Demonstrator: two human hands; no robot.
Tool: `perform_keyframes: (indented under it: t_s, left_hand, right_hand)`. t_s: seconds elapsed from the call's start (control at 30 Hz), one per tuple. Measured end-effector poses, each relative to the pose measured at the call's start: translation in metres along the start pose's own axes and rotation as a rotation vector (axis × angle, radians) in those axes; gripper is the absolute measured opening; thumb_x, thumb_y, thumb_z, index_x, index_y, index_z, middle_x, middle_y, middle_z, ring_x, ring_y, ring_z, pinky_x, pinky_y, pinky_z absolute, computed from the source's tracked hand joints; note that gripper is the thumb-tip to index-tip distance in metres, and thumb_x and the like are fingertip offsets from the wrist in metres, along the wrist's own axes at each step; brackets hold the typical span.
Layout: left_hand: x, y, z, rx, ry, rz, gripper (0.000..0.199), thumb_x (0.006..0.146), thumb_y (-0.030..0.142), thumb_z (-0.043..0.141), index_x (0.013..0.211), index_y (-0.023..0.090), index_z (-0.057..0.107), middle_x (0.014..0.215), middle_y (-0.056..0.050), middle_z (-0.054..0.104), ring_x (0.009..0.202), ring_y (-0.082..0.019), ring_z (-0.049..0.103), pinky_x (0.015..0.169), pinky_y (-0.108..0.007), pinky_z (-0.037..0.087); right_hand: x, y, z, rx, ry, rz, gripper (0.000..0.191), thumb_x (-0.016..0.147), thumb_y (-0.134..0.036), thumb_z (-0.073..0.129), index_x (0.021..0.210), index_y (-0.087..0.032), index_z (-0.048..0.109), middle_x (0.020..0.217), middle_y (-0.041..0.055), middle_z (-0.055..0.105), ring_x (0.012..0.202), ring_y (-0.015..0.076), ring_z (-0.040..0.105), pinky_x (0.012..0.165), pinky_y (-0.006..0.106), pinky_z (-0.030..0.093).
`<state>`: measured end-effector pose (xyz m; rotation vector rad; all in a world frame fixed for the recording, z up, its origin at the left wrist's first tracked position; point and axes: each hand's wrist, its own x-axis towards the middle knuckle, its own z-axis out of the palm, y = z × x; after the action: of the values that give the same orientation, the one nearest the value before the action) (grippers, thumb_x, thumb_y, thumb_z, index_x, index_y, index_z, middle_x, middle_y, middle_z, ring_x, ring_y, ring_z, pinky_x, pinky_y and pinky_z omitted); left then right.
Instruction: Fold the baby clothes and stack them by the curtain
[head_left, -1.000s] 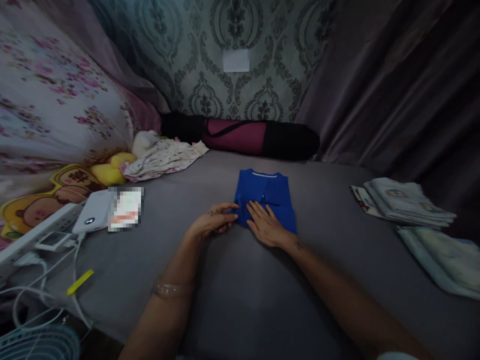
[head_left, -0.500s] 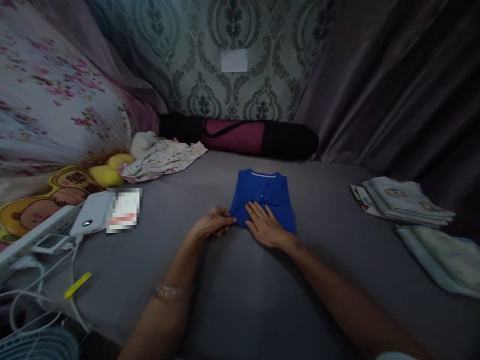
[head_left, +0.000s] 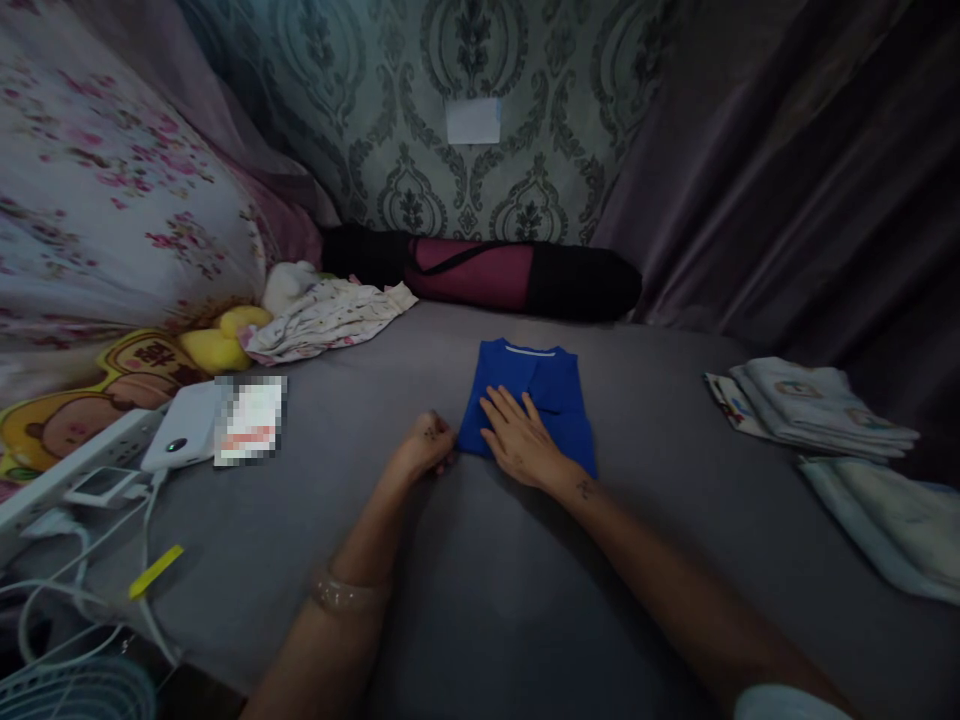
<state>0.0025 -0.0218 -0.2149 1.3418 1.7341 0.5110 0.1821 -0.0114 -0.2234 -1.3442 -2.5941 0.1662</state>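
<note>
A blue shirt (head_left: 555, 375), folded into a compact shape, lies on the grey sheet with its neckline away from me. My right hand (head_left: 521, 435) rests flat on its lower middle, fingers stretched out and slightly spread. At the shirt's near left corner, my left hand (head_left: 431, 445) is closed, its fingertips curled against the edge of the cloth. The fingertips are partly hidden, but the corner runs up to them.
On the right are folded light cloths (head_left: 817, 400) and another pale folded cloth (head_left: 892, 520). To the left lie a power strip (head_left: 97, 465), a white power bank (head_left: 184, 425), cables and a crumpled patterned garment (head_left: 330, 320). A long black and maroon bag (head_left: 472, 272) lies along the wall.
My left hand has drawn slightly left, its fingers more curled, and the shirt's near left corner reaches a little further left. My right hand has slid slightly left, still flat on the shirt.
</note>
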Motion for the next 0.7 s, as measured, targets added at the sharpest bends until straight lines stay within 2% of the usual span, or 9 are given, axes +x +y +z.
perform_keyframes:
  t_s: [0.07,0.23,0.33,0.43,0.5,0.57,0.63,0.7]
  left_hand:
    - [0.003,-0.003,-0.002,0.026,0.049,0.037,0.003,0.079,0.018,0.047,0.076,0.017,0.049,0.045,0.006,0.048,0.033,-0.008,0.043,0.037,-0.018,0.031]
    - [0.009,-0.007,-0.004,0.050,0.144,0.051,0.006,0.079,0.019,0.048,0.083,0.017,0.051,0.052,0.004,0.051,0.041,-0.009,0.046,0.042,-0.018,0.033]
    - [0.011,-0.007,-0.003,0.087,0.206,0.146,0.007,0.080,0.019,0.048,0.083,0.016,0.054,0.060,0.001,0.056,0.050,-0.010,0.050,0.047,-0.019,0.035]
    - [0.011,-0.006,-0.003,0.160,0.232,0.264,0.011,0.080,0.017,0.048,0.082,0.016,0.058,0.065,-0.001,0.059,0.059,-0.011,0.052,0.054,-0.021,0.037]
    - [0.010,-0.004,-0.003,0.180,0.205,0.346,0.014,0.081,0.017,0.047,0.083,0.015,0.061,0.068,-0.001,0.060,0.063,-0.012,0.054,0.059,-0.022,0.039]
    - [0.008,-0.002,-0.002,0.177,0.155,0.448,0.016,0.082,0.020,0.048,0.085,0.016,0.063,0.072,-0.002,0.062,0.067,-0.014,0.055,0.064,-0.024,0.041]
    - [0.006,0.000,-0.001,0.191,0.106,0.569,0.015,0.082,0.027,0.054,0.088,0.017,0.064,0.080,-0.003,0.064,0.075,-0.016,0.057,0.071,-0.027,0.044]
    - [0.004,0.002,0.001,0.240,0.071,0.674,0.018,0.080,0.033,0.060,0.090,0.018,0.065,0.090,-0.005,0.065,0.086,-0.019,0.058,0.080,-0.031,0.045]
  right_hand:
    - [0.008,-0.005,0.007,0.020,0.006,-0.039,0.057,0.098,-0.039,0.023,0.146,-0.009,0.032,0.154,0.0115,0.024,0.144,0.0219,0.012,0.117,0.045,0.007]
    - [0.020,-0.006,0.025,0.082,-0.096,-0.059,0.059,0.097,-0.042,0.024,0.145,-0.009,0.033,0.154,0.0120,0.024,0.143,0.0233,0.014,0.117,0.045,0.011]
    - [0.023,-0.003,0.024,0.155,-0.116,-0.067,0.060,0.097,-0.043,0.022,0.146,-0.010,0.031,0.154,0.0115,0.023,0.144,0.0232,0.013,0.117,0.047,0.010]
    - [0.021,0.002,0.015,0.288,-0.110,-0.057,0.061,0.098,-0.046,0.019,0.146,-0.010,0.031,0.154,0.0124,0.025,0.143,0.0222,0.015,0.117,0.045,0.013]
    - [0.014,0.011,0.006,0.359,-0.015,-0.037,0.058,0.098,-0.045,0.022,0.144,-0.012,0.035,0.151,0.0130,0.031,0.142,0.0213,0.022,0.116,0.044,0.019]
    - [0.001,0.027,-0.004,0.383,0.155,-0.014,0.051,0.096,-0.040,0.031,0.139,-0.016,0.044,0.143,0.0124,0.044,0.136,0.0211,0.035,0.113,0.043,0.027]
    - [-0.019,0.048,-0.013,0.378,0.323,0.040,0.041,0.093,-0.035,0.040,0.127,-0.019,0.056,0.127,0.0108,0.059,0.122,0.0211,0.051,0.105,0.041,0.037]
    - [-0.042,0.067,-0.021,0.361,0.418,0.157,0.032,0.092,-0.032,0.042,0.112,-0.019,0.064,0.109,0.0092,0.067,0.104,0.0207,0.061,0.094,0.038,0.046]
